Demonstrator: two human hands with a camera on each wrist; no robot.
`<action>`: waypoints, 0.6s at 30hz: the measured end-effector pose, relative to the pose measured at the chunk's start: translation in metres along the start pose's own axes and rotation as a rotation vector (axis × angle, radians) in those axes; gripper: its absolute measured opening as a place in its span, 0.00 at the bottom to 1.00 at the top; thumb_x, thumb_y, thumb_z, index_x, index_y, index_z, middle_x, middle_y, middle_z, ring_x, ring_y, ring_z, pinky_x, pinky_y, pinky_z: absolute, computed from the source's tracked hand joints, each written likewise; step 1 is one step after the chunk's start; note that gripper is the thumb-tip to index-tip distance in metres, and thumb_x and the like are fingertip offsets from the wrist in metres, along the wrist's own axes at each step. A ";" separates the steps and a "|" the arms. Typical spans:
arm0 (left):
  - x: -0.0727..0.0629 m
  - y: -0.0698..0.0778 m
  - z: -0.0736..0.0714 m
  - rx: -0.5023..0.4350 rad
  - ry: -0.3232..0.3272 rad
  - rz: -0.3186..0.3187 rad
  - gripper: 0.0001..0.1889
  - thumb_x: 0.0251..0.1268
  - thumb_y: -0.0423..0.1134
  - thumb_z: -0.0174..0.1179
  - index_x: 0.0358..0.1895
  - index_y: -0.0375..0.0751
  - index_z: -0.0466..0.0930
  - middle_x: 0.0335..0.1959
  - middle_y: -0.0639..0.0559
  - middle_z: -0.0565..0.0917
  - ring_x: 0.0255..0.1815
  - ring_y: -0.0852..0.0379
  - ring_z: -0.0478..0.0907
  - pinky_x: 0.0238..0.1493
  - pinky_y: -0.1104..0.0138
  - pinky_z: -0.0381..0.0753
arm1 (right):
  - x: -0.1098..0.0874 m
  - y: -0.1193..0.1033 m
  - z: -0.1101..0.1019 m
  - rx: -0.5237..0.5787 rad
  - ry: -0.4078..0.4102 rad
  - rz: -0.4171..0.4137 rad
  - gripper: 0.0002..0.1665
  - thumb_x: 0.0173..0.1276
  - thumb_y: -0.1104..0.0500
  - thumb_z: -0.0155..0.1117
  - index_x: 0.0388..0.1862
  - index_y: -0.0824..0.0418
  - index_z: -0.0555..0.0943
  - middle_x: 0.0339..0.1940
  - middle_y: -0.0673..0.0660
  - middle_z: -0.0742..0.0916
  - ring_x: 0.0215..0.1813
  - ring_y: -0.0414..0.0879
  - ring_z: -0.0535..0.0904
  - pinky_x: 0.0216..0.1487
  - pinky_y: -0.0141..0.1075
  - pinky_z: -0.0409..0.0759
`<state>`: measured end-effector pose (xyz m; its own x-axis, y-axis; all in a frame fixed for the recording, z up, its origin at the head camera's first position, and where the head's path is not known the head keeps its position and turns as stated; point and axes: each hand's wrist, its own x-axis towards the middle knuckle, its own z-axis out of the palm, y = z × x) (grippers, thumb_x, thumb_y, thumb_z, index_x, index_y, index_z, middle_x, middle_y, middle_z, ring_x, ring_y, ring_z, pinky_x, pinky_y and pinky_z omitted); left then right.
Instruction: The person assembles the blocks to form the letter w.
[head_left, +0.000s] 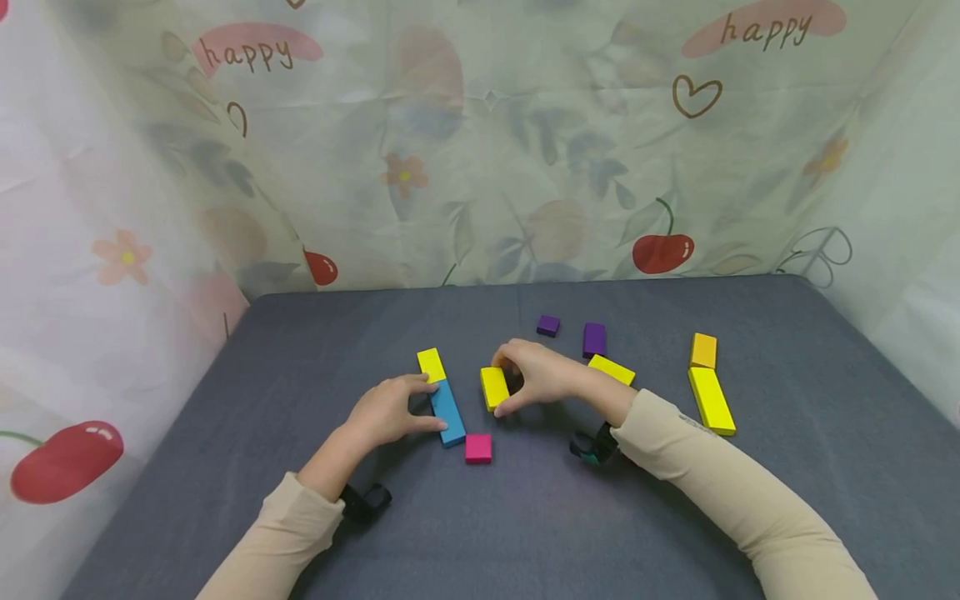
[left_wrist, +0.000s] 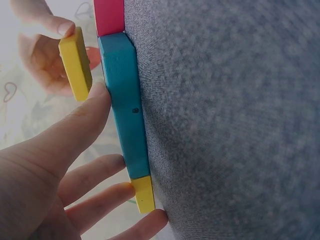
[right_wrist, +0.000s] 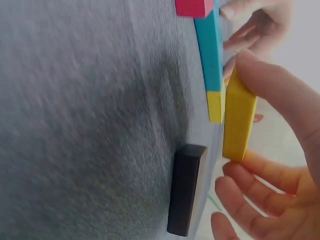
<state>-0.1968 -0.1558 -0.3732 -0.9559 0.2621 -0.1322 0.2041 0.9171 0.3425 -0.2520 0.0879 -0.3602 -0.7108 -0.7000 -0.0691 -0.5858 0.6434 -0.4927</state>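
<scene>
My right hand [head_left: 546, 373] pinches a yellow block [head_left: 494, 389] between thumb and fingertips, one at each end. In the right wrist view that block [right_wrist: 239, 120] stands raised off the cloth. A row on the table joins a small yellow block [head_left: 431, 364], a long blue block [head_left: 446, 412] and, at its near end, a pink block [head_left: 478, 450]. Along the row's left side lies my left hand [head_left: 386, 410]. Its thumb touches the blue block, and its spread fingers rest by the blue and small yellow blocks, as the left wrist view shows.
Two purple blocks [head_left: 594, 340] lie toward the back, with a yellow block [head_left: 612, 368] partly behind my right wrist. Farther right, an orange-yellow block [head_left: 703, 351] meets a longer yellow block [head_left: 712, 402]. Grey cloth [head_left: 517, 533] covers the table; a printed curtain [head_left: 480, 150] hangs behind it.
</scene>
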 end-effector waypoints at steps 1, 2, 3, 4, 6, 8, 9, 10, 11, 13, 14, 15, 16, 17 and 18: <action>0.000 0.000 0.000 -0.002 0.002 0.001 0.34 0.49 0.53 0.69 0.60 0.43 0.75 0.65 0.46 0.73 0.66 0.44 0.69 0.62 0.49 0.71 | -0.002 -0.001 0.001 0.003 0.004 0.012 0.37 0.50 0.45 0.74 0.54 0.64 0.74 0.45 0.59 0.79 0.46 0.49 0.74 0.50 0.37 0.76; 0.000 0.000 0.000 -0.003 0.003 0.002 0.34 0.49 0.53 0.69 0.60 0.43 0.75 0.65 0.46 0.73 0.66 0.44 0.69 0.63 0.49 0.71 | -0.003 -0.001 0.001 0.006 0.009 0.024 0.37 0.50 0.45 0.74 0.53 0.64 0.74 0.45 0.59 0.79 0.45 0.49 0.74 0.49 0.36 0.76; 0.000 0.000 0.000 -0.005 0.004 0.001 0.34 0.49 0.53 0.69 0.60 0.43 0.75 0.65 0.46 0.73 0.66 0.44 0.69 0.63 0.49 0.71 | -0.004 -0.002 0.002 0.012 0.014 0.037 0.38 0.50 0.44 0.74 0.53 0.64 0.73 0.45 0.59 0.79 0.45 0.49 0.74 0.48 0.36 0.76; 0.000 0.001 0.000 -0.007 0.005 0.002 0.34 0.49 0.53 0.69 0.60 0.43 0.75 0.65 0.46 0.73 0.66 0.44 0.69 0.63 0.49 0.71 | -0.006 -0.003 0.002 0.017 0.018 0.050 0.38 0.49 0.44 0.74 0.53 0.64 0.73 0.45 0.59 0.79 0.44 0.48 0.74 0.48 0.36 0.77; 0.000 0.001 0.000 -0.010 0.007 0.003 0.34 0.49 0.53 0.69 0.60 0.43 0.75 0.65 0.46 0.73 0.66 0.44 0.69 0.63 0.49 0.71 | -0.008 -0.004 0.003 0.028 0.026 0.072 0.38 0.49 0.44 0.74 0.53 0.64 0.73 0.45 0.59 0.79 0.44 0.48 0.75 0.48 0.36 0.78; 0.000 0.001 -0.001 -0.011 0.006 0.005 0.34 0.49 0.53 0.69 0.61 0.43 0.74 0.65 0.46 0.73 0.66 0.45 0.69 0.63 0.49 0.71 | -0.011 -0.004 0.004 0.034 0.034 0.091 0.38 0.49 0.43 0.74 0.52 0.64 0.73 0.45 0.58 0.79 0.43 0.47 0.75 0.48 0.37 0.78; 0.000 0.001 -0.001 -0.011 0.006 0.006 0.34 0.49 0.53 0.69 0.61 0.43 0.74 0.65 0.46 0.73 0.66 0.45 0.69 0.63 0.49 0.71 | -0.012 -0.005 0.005 0.040 0.039 0.102 0.38 0.49 0.43 0.74 0.51 0.64 0.73 0.45 0.58 0.79 0.42 0.46 0.75 0.48 0.36 0.78; 0.000 0.001 -0.001 -0.010 0.006 0.008 0.34 0.49 0.53 0.69 0.61 0.43 0.74 0.65 0.46 0.73 0.66 0.45 0.69 0.63 0.49 0.71 | -0.013 -0.005 0.005 0.043 0.046 0.112 0.37 0.49 0.43 0.74 0.51 0.64 0.73 0.45 0.58 0.79 0.42 0.46 0.75 0.47 0.36 0.78; 0.000 0.001 -0.001 -0.010 0.006 0.008 0.34 0.49 0.53 0.69 0.61 0.43 0.74 0.65 0.46 0.72 0.66 0.45 0.69 0.63 0.49 0.71 | -0.014 -0.006 0.005 0.045 0.052 0.124 0.37 0.49 0.43 0.74 0.51 0.64 0.73 0.44 0.59 0.79 0.41 0.46 0.74 0.46 0.35 0.78; 0.000 0.001 -0.002 -0.007 0.004 0.009 0.34 0.49 0.54 0.69 0.61 0.43 0.74 0.65 0.46 0.72 0.66 0.45 0.69 0.63 0.49 0.71 | -0.016 -0.009 0.006 0.047 0.064 0.148 0.37 0.48 0.43 0.74 0.50 0.63 0.73 0.43 0.58 0.79 0.39 0.45 0.73 0.42 0.33 0.76; 0.000 0.001 -0.002 -0.005 0.004 0.009 0.34 0.49 0.54 0.69 0.61 0.43 0.74 0.65 0.46 0.72 0.66 0.45 0.69 0.62 0.49 0.71 | -0.018 -0.010 0.007 0.048 0.069 0.161 0.37 0.48 0.42 0.74 0.49 0.63 0.73 0.42 0.58 0.79 0.39 0.45 0.73 0.41 0.32 0.76; 0.000 0.001 -0.002 -0.006 0.003 0.008 0.34 0.49 0.54 0.69 0.61 0.43 0.74 0.65 0.46 0.72 0.66 0.45 0.69 0.62 0.49 0.71 | -0.019 -0.011 0.008 0.047 0.074 0.170 0.37 0.47 0.42 0.75 0.49 0.63 0.73 0.42 0.59 0.79 0.38 0.45 0.72 0.40 0.32 0.75; 0.000 0.001 -0.002 -0.006 0.002 0.007 0.35 0.49 0.54 0.69 0.61 0.43 0.74 0.66 0.46 0.72 0.66 0.45 0.68 0.62 0.49 0.71 | -0.020 -0.013 0.009 0.044 0.079 0.180 0.37 0.47 0.42 0.75 0.48 0.63 0.73 0.41 0.58 0.79 0.38 0.45 0.72 0.39 0.31 0.74; 0.000 0.001 -0.002 -0.005 0.001 0.004 0.35 0.49 0.54 0.69 0.61 0.43 0.74 0.66 0.46 0.72 0.66 0.45 0.68 0.62 0.49 0.71 | -0.021 -0.014 0.009 0.040 0.082 0.184 0.37 0.47 0.42 0.75 0.48 0.64 0.73 0.40 0.58 0.79 0.38 0.45 0.72 0.38 0.31 0.74; 0.000 0.001 -0.002 -0.004 0.001 0.003 0.35 0.49 0.54 0.69 0.61 0.43 0.74 0.66 0.46 0.72 0.66 0.45 0.68 0.62 0.49 0.71 | -0.022 -0.015 0.010 0.038 0.086 0.192 0.37 0.47 0.42 0.75 0.47 0.64 0.73 0.40 0.58 0.79 0.38 0.45 0.71 0.38 0.31 0.74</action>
<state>-0.1974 -0.1554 -0.3709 -0.9554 0.2647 -0.1306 0.2061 0.9150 0.3467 -0.2236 0.0900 -0.3603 -0.8394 -0.5357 -0.0915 -0.4224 0.7490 -0.5104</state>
